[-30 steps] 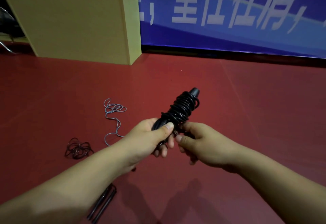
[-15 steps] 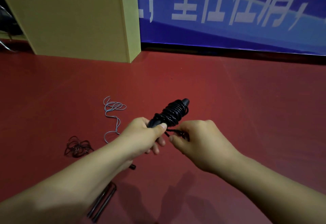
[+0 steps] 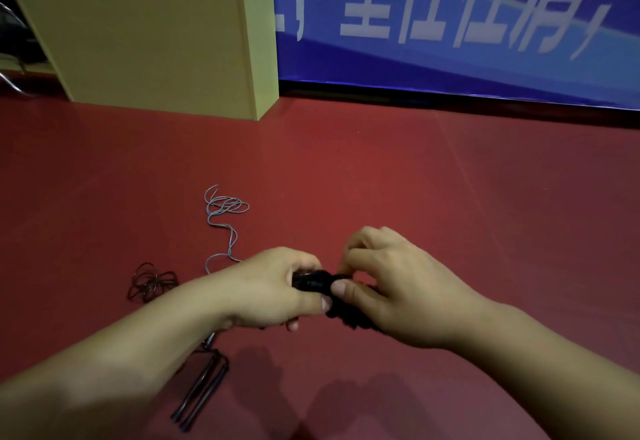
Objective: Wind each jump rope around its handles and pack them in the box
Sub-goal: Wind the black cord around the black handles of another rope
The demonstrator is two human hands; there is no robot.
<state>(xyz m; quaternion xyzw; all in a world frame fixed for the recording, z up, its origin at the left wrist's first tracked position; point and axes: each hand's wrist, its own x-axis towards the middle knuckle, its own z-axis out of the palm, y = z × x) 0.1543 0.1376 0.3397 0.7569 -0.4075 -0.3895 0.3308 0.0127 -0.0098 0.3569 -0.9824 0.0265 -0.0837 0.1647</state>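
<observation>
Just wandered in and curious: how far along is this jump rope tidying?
Nothing visibly packed yet. In hand: one black rope bundle, already wound on its handles, gripped by the left hand while the right hand pinches its end. Left: a grey rope and a dark rope loose on the floor.

The wound rope (image 3: pixel 313 282) sits above the middle of the floor (image 3: pixel 450 197), held between the two hands, the left hand (image 3: pixel 277 289) on its left end and the right hand (image 3: pixel 391 287) on its right end, thumbs touching it from the near side. To the left of the hands a loose cord (image 3: pixel 223 218) trails on the floor, running away toward the far edge. Farther left lies a small tangle (image 3: pixel 150 282). Under the left forearm, near the front edge, lie two handles (image 3: pixel 204 391) side by side. The box (image 3: pixel 149 41) stands at the far left, against the banner (image 3: pixel 450 24) along the back.
</observation>
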